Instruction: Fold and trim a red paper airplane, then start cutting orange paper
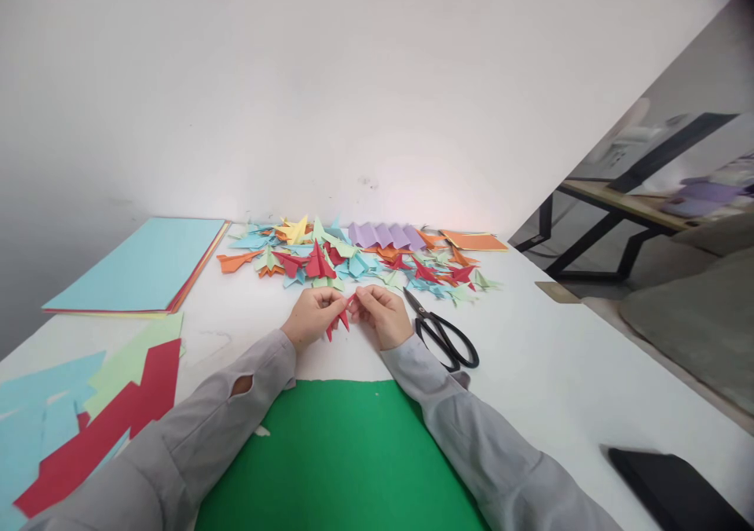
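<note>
While both hands pinch the small red paper (pixel 341 320) in the middle of the frame, just above the green sheet (pixel 342 452), going slow looks best. The left hand (pixel 311 316) nips one side with its fingertips, and the right hand (pixel 382 316) nips the other. I think the edges should line up before a fold gets pressed flat. The scissors (pixel 444 336) lie just right of the right hand, and the pile (pixel 353 260) sits behind.

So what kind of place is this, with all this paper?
Probably a paper-craft worktable: a pile of folded paper shapes, a stack of coloured sheets and black scissors lie on it, while the left hand and right hand pinch a red folded piece.
</note>
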{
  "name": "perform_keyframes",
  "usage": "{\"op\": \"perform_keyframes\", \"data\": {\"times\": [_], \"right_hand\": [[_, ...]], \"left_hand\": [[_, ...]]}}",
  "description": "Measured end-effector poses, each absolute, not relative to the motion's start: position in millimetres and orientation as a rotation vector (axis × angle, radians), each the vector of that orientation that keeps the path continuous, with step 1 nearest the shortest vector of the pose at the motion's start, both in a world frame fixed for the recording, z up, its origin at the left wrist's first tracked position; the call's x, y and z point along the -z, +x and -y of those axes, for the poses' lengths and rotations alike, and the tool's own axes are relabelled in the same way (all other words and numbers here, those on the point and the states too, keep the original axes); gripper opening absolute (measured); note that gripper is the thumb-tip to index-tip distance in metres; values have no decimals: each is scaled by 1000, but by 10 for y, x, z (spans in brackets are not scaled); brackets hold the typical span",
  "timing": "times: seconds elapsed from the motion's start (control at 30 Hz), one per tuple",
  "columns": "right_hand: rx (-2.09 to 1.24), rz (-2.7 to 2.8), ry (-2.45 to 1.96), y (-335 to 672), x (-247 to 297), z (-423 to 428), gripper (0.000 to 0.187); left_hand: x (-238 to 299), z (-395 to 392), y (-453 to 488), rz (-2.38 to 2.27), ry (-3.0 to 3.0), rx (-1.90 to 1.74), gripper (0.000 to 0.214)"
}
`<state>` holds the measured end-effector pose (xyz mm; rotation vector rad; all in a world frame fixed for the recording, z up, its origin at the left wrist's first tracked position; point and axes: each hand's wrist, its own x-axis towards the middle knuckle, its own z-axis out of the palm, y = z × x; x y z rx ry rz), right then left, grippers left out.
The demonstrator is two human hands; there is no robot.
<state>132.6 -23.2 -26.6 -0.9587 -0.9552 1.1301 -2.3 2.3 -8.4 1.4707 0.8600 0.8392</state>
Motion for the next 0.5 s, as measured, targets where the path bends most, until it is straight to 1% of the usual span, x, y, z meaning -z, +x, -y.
{"op": "perform_keyframes", "data": {"times": [0.2,0.5], "right_hand": [[-1112,1012,-982,1323,286,226,32],[-1163,947,-956,1335,269,230,31]], "left_hand": [[95,-26,-29,-831,1521,-833,19],[54,-16,-36,-846,1505,-825,17]]}}
